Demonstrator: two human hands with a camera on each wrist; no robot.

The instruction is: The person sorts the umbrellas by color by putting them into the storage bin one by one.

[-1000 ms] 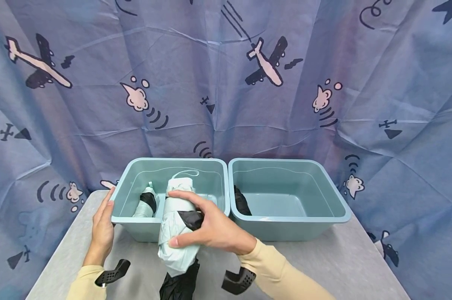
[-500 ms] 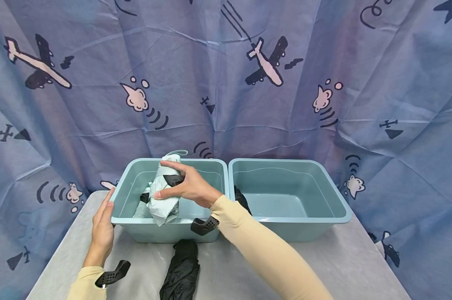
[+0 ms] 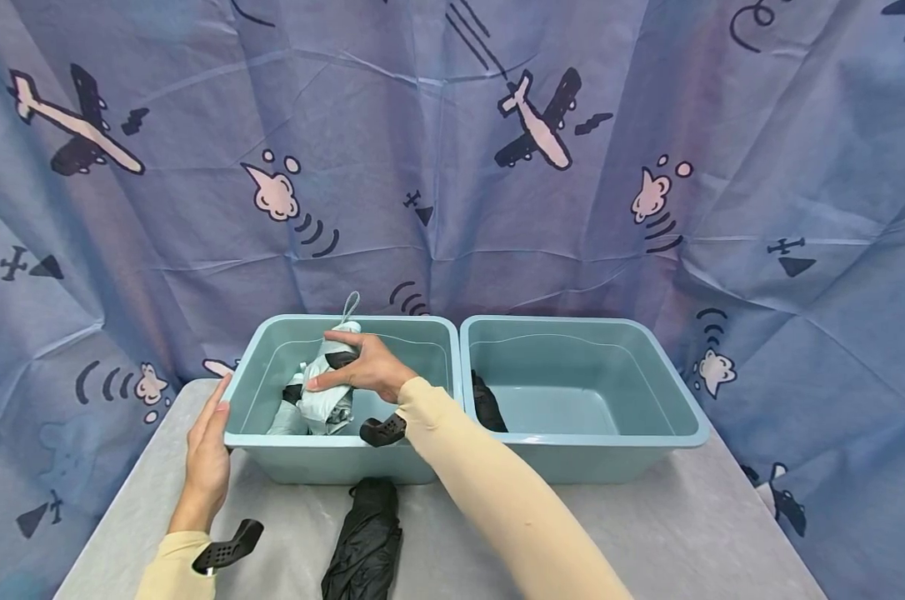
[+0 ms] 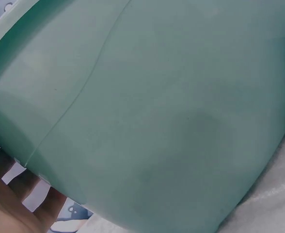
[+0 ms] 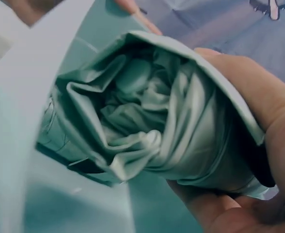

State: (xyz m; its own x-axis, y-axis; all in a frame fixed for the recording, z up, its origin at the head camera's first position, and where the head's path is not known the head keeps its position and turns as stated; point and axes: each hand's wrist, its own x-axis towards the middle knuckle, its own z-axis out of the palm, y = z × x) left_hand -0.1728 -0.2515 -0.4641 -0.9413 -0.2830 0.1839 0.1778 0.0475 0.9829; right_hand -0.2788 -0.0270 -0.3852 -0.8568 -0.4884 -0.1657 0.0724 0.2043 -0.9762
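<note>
Pointing away, apparently tilted: held umbrella [image 3: 327, 403]

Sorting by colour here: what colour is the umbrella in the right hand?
The umbrella is pale mint with a black patch, clearest in the head view.

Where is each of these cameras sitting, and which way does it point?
Head: worn on the head, facing forward and down at the left bin, right bin and curtain; left hand, right hand and yellow sleeves show.
Left wrist: worn there, facing the left bin's wall close up; left-hand fingers show lower left.
Right wrist: worn there, facing the end of the pale umbrella; the right hand shows at right, gripping it.
Shared: head and right wrist both show that umbrella and right hand.
</note>
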